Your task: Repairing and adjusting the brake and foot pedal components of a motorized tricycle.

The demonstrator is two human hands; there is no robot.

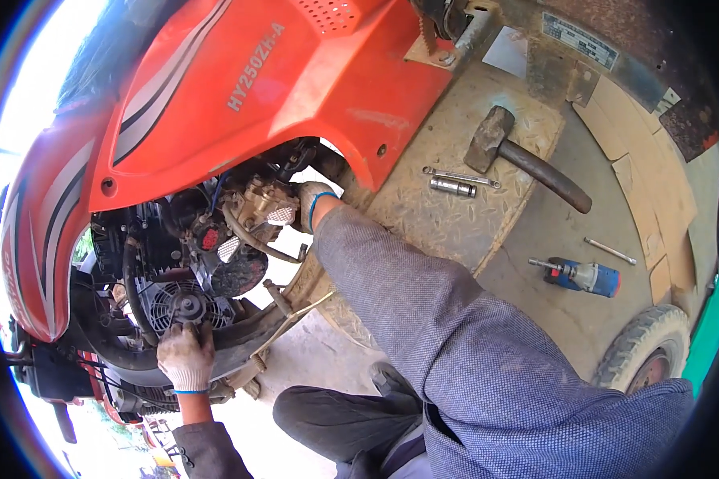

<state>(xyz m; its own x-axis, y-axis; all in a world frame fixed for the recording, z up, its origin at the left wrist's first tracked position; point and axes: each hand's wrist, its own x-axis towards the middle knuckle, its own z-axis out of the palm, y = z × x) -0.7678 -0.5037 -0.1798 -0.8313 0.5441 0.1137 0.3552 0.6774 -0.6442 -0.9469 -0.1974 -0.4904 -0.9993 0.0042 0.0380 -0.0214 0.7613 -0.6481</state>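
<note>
My left hand point(186, 357), in a soiled white knit glove with a blue cuff, lies against the black frame tube point(244, 339) just below the radiator fan point(188, 307). Its fingers are curled in, and what they close on is too dark to make out. My right hand point(310, 201), gloved the same way, reaches in at the engine point(252, 203) under the red body panel point(295, 88). Most of its fingers are hidden behind the sleeve and engine parts. A hose point(256, 243) curves past the engine close to that hand.
On the rusty footplate point(407, 255) lie a sledgehammer point(494, 142), a wrench point(459, 176) and a socket point(453, 188). A blue cordless impact wrench point(583, 277) and a metal rod point(609, 251) rest on the floor at right, near a tyre point(645, 343) and cardboard point(643, 180).
</note>
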